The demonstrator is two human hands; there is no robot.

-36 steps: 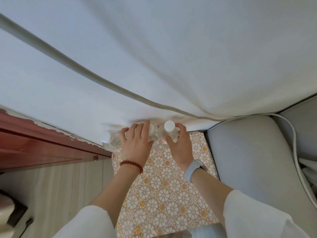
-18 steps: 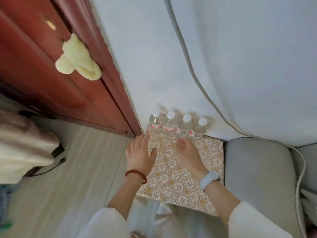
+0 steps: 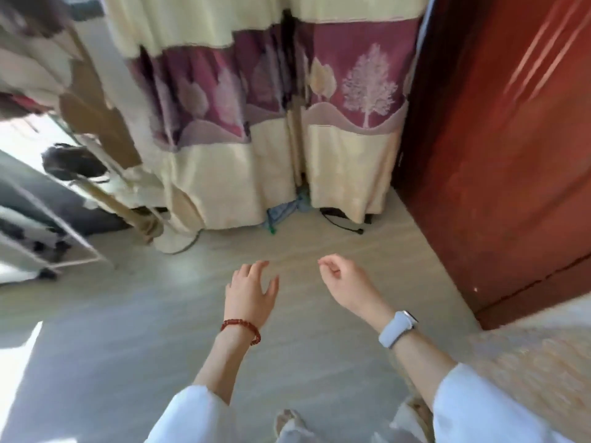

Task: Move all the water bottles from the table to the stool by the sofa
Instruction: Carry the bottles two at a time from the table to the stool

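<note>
No water bottle shows in the head view at this moment. Only a blurred corner of the stool [image 3: 531,356], with its gold flower-patterned top, is visible at the right edge. My left hand [image 3: 251,292], with a red bead bracelet on the wrist, hangs over the floor with fingers spread and nothing in it. My right hand [image 3: 347,282], with a white watch on the wrist, is beside it, fingers loosely curled and empty. Both hands are held over bare floor, left of the stool.
A red-brown wooden door [image 3: 499,148] stands at the right. Cream and maroon curtains [image 3: 275,116] hang ahead, with a black cable [image 3: 343,223] and a bluish cloth [image 3: 284,212] at their foot. A lamp-like stand base [image 3: 174,241] and a white rack [image 3: 48,241] are at the left. Pale floor [image 3: 128,346] lies ahead.
Both hands let go of the bottles lined up on the stool and drew back. The view has swung left, away from the stool and sofa, toward the curtains.
</note>
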